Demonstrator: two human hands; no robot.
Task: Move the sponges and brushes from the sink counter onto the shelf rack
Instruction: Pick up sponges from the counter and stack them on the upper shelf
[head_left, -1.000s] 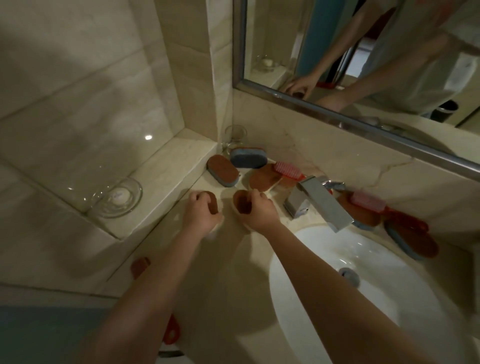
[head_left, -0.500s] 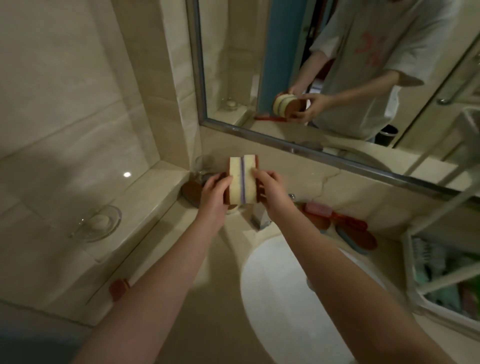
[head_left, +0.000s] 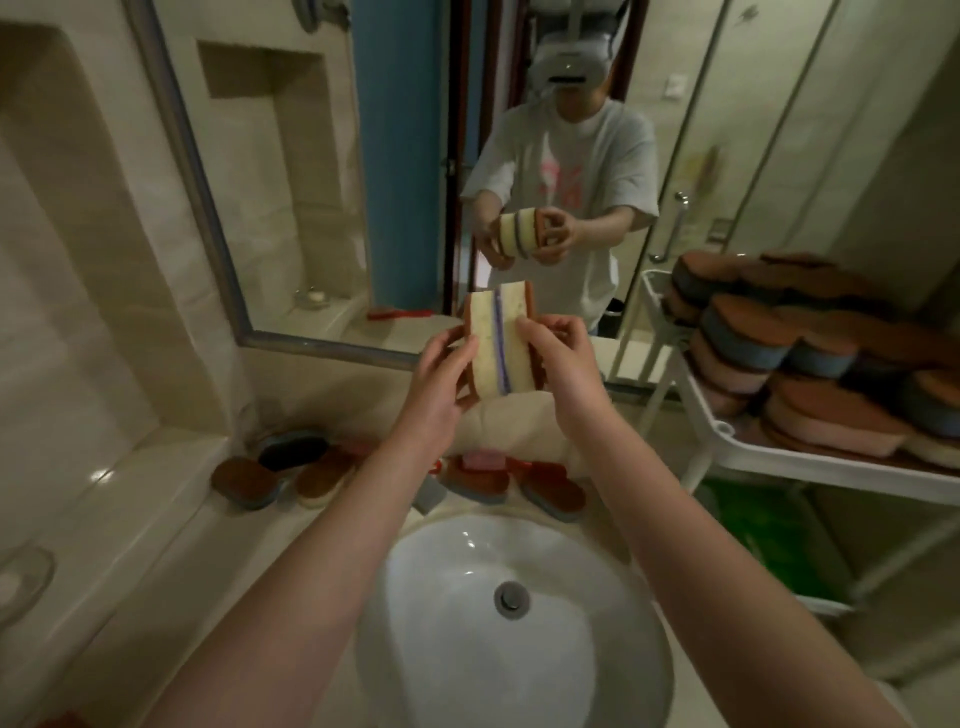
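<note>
**A:** Where were the two sponges (head_left: 501, 345)?

**B:** At the centre of the frame, upright and face to face, well above the sink (head_left: 467, 649). The left hand (head_left: 441, 374) had its fingers curled round one side. The right hand (head_left: 561, 364) pinched the other, so both hands squeezed the pair together.

**A:** What could have gone wrong from there?

**B:** Only that squeeze kept them together. If either hand eased off on the way to the shelf rack (head_left: 779, 460) at the right edge, I judged one sponge could slip out. It would have dropped into the basin, or onto the remaining sponges and brushes (head_left: 244, 483) along the counter (head_left: 208, 545) below the hands.

**A:** And at the rack?

**B:** Its top tier was already heaped with stacked sponges (head_left: 743, 338). Two more set carelessly on that pile might have tipped some over the rim.
</note>
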